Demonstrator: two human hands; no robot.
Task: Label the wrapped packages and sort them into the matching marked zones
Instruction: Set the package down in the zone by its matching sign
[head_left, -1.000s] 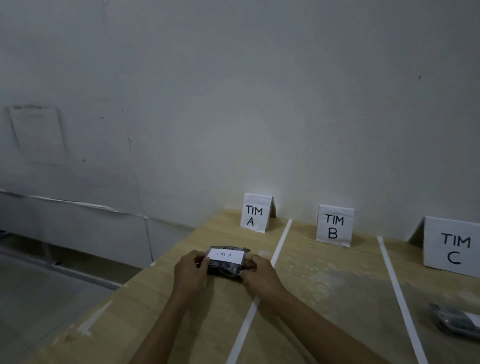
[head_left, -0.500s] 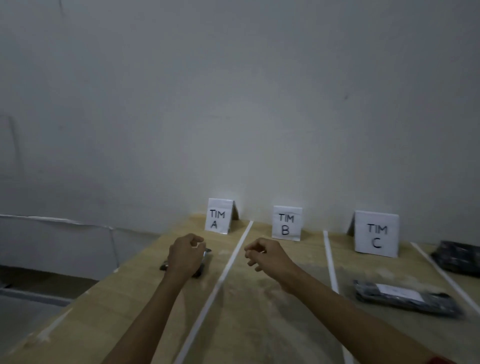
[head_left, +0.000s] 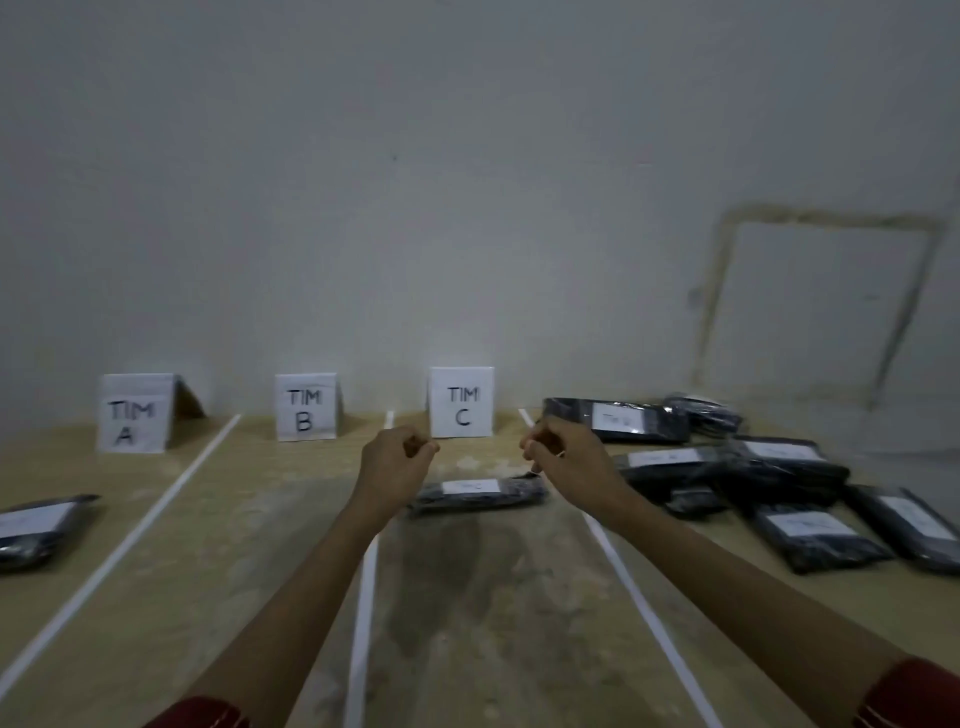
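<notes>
the left hand and right hand are held above the tabletop, fingers curled in, nothing gripped. a labelled package lies between the fingers, before the tim c sign, presumably sorted there to match; the pile waits right of the right fingers.

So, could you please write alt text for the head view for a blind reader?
Left hand and right hand hover, fingers curled, empty, over a wooden table taped into zones by the TIM A sign, TIM B sign and TIM C sign. The zone A package and zone C package lie flat; a package pile waits at right.
</notes>
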